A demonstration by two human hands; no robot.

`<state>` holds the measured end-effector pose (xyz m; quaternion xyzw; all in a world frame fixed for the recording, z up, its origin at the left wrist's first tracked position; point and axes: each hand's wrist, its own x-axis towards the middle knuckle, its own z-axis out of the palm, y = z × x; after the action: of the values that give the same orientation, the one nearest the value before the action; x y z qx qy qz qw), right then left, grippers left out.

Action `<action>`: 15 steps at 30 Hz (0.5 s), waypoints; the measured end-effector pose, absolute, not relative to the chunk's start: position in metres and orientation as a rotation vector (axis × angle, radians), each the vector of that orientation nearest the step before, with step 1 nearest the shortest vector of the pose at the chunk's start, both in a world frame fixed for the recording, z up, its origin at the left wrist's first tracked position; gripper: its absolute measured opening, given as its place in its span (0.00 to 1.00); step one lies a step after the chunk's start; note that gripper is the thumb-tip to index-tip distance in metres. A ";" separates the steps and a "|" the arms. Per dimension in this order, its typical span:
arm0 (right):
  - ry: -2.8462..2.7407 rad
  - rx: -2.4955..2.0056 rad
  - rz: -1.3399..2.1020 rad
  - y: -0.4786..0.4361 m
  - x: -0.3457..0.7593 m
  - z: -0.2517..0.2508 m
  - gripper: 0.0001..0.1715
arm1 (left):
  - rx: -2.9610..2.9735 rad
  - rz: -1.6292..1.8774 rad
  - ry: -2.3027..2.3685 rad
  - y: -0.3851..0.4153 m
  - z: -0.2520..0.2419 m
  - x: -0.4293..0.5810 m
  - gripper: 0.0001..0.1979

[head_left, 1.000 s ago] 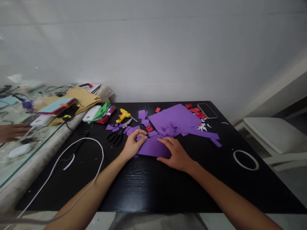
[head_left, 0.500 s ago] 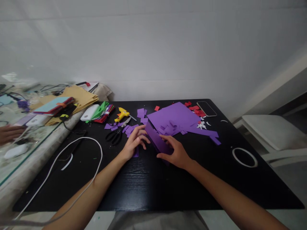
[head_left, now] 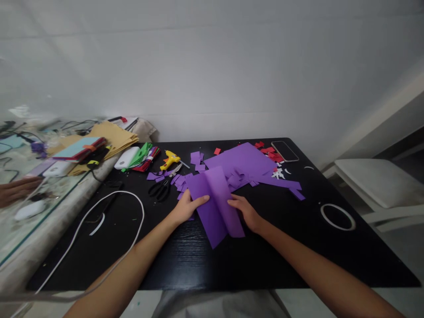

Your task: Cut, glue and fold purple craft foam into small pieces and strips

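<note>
A folded sheet of purple paper (head_left: 209, 207) is held between my hands, opened out along a lengthwise crease. My left hand (head_left: 185, 206) grips its left edge, thumb on top and fingers hidden underneath. My right hand (head_left: 247, 212) pinches the right edge, with the thumb and a finger at the border. Behind it lies a larger purple sheet (head_left: 245, 157) with small cut purple pieces (head_left: 236, 177) on it. Black-handled scissors (head_left: 162, 189) and a yellow glue gun (head_left: 170, 160) lie to the left, beside more purple squares (head_left: 195, 157).
Red scraps (head_left: 271, 152), white scraps (head_left: 280, 172) and a phone (head_left: 285, 151) lie at the back right. A white ring (head_left: 338, 217) is on the right. A white cable (head_left: 141, 207) loops across the left. Another person's hand (head_left: 18, 190) rests at the far left.
The purple sheet, folded and tilted before, is now spread open toward me. My left hand has closed on its left edge; my right hand has moved to its right edge.
</note>
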<state>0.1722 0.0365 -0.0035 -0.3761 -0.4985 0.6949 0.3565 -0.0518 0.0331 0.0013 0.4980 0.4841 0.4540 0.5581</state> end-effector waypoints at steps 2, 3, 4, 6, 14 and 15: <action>-1.112 -1.061 1.864 0.040 0.173 -0.006 0.15 | 1.150 1.057 1.161 0.034 0.003 -0.052 0.29; -1.048 -1.108 1.868 0.042 0.173 -0.008 0.13 | 1.147 1.058 1.170 0.034 0.004 -0.052 0.28; -1.004 -1.150 1.857 0.044 0.173 -0.009 0.12 | 1.143 1.063 1.177 0.035 0.005 -0.052 0.28; -0.964 -1.189 1.868 0.046 0.173 -0.010 0.10 | 1.127 1.068 1.178 0.035 0.006 -0.051 0.27; -1.026 -1.025 2.073 0.046 0.172 -0.002 0.15 | 1.001 1.062 1.081 0.040 0.001 -0.054 0.27; -1.010 -1.007 2.092 0.046 0.172 -0.001 0.15 | 0.989 1.058 1.064 0.040 0.001 -0.054 0.27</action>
<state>0.1722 0.0461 -0.0007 -0.3793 -0.3805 0.7881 0.3003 -0.0545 0.0400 0.0010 0.4305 0.4634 0.4605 0.6228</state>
